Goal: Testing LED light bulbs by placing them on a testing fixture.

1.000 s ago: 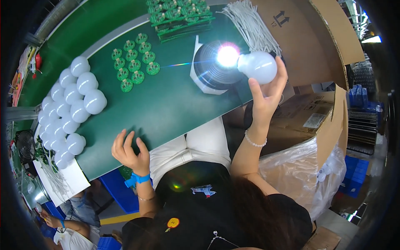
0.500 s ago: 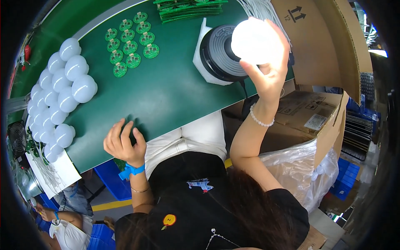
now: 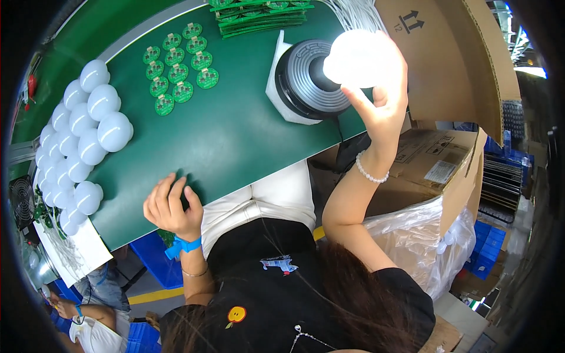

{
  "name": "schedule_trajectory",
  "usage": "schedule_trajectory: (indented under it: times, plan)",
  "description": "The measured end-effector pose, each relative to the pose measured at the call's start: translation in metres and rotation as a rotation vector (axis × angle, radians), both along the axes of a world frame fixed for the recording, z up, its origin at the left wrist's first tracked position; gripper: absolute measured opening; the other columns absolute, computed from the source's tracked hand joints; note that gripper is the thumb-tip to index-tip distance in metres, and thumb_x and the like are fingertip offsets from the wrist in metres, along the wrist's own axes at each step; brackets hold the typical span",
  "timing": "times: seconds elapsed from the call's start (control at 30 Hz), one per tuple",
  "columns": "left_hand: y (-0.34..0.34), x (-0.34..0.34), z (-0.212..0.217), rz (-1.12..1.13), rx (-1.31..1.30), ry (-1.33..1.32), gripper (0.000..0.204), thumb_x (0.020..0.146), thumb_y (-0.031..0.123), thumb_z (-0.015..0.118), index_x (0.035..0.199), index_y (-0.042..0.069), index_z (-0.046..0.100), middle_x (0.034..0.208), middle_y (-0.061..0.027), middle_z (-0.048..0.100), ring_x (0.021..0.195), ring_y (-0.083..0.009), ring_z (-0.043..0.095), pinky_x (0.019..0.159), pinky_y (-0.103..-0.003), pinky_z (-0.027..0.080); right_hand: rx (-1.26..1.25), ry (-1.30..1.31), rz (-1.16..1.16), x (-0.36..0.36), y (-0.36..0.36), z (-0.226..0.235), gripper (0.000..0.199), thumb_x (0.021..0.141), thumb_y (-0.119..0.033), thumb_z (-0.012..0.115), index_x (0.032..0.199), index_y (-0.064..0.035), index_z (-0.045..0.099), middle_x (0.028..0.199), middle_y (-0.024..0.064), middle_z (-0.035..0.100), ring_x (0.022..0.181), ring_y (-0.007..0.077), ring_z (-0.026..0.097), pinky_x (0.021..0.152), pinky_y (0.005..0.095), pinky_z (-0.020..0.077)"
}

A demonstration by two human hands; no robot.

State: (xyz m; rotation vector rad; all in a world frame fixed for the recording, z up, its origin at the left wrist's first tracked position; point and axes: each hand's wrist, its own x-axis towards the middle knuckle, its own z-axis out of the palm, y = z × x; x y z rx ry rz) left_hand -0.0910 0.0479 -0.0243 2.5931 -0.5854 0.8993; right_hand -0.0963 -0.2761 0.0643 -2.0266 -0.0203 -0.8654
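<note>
In my right hand (image 3: 382, 109) is a brightly glowing round bulb (image 3: 362, 59), gripped between thumb and fingers. The glare hides its detail and part of my fingers. It overlaps the right side of a round black device with a ridged grey top (image 3: 309, 76), which sits on white foam (image 3: 275, 97); I cannot tell whether the two touch. My left hand (image 3: 175, 207) rests at the near edge of the green table (image 3: 206, 132), fingers loosely bent and apart, holding nothing.
White bulbs (image 3: 115, 132) stand clustered at the left. Several round green circuit boards (image 3: 183, 91) lie in rows, with stacked boards (image 3: 262, 22) behind. White wires (image 3: 356, 15) and an upright cardboard flap (image 3: 435, 70) are at the right. An open carton (image 3: 432, 156) stands below; another person (image 3: 97, 329) sits lower left.
The view has shifted slightly, so the table things sit a little further left. My right hand still holds the lit bulb by the device; my left hand stays at the table edge.
</note>
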Motion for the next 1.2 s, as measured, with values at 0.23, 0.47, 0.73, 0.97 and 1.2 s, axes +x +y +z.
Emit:
schedule_trajectory:
  times: [0.23,0.47,0.73,0.97,1.2]
  plan:
    - [-0.001,-0.001,0.002,-0.009,-0.009,0.013,0.007,0.076,0.011,0.06,0.081,0.011,0.064,0.095,-0.0028,0.064,0.091,-0.0208,0.059,0.085,-0.034,0.036,-0.158,0.006,-0.152,-0.006,0.006,0.002,0.064,0.059,-0.01,0.078,0.116,-0.0033,0.05,0.117,0.0127,0.053,0.106,0.0258,0.051,0.087,0.0339,0.043]
    - [-0.001,-0.002,0.001,-0.02,-0.011,0.0,0.006,0.075,0.01,0.06,0.081,0.012,0.064,0.093,-0.002,0.064,0.089,-0.02,0.059,0.085,-0.033,0.036,-0.261,-0.014,-0.178,-0.001,0.006,0.005,0.066,0.057,-0.013,0.081,0.115,-0.004,0.051,0.116,0.0114,0.054,0.103,0.0256,0.053,0.083,0.0346,0.0445]
    - [-0.001,-0.001,0.0,-0.027,-0.008,-0.004,0.006,0.076,0.011,0.06,0.08,0.012,0.064,0.092,-0.0009,0.065,0.088,-0.0187,0.059,0.084,-0.033,0.037,-0.242,-0.046,-0.162,0.008,0.004,0.006,0.068,0.058,-0.013,0.082,0.115,-0.0001,0.047,0.113,0.0138,0.052,0.101,0.0252,0.054,0.085,0.0329,0.0446]
    - [0.0,0.0,-0.001,-0.032,0.001,-0.02,0.005,0.078,0.014,0.059,0.078,0.014,0.063,0.09,0.0009,0.064,0.085,-0.0175,0.06,0.08,-0.032,0.037,-0.23,-0.142,-0.159,0.014,0.01,0.006,0.074,0.055,-0.018,0.084,0.116,-0.0012,0.046,0.113,0.0145,0.049,0.1,0.0268,0.053,0.084,0.0347,0.0453]
    - [-0.001,0.001,-0.001,-0.028,0.001,0.001,0.004,0.078,0.014,0.059,0.078,0.014,0.063,0.089,0.0011,0.064,0.084,-0.0172,0.06,0.08,-0.032,0.037,-0.388,-0.082,-0.213,0.016,0.009,0.003,0.075,0.054,-0.02,0.086,0.116,-0.0021,0.047,0.115,0.0107,0.049,0.103,0.021,0.052,0.085,0.0312,0.0461]
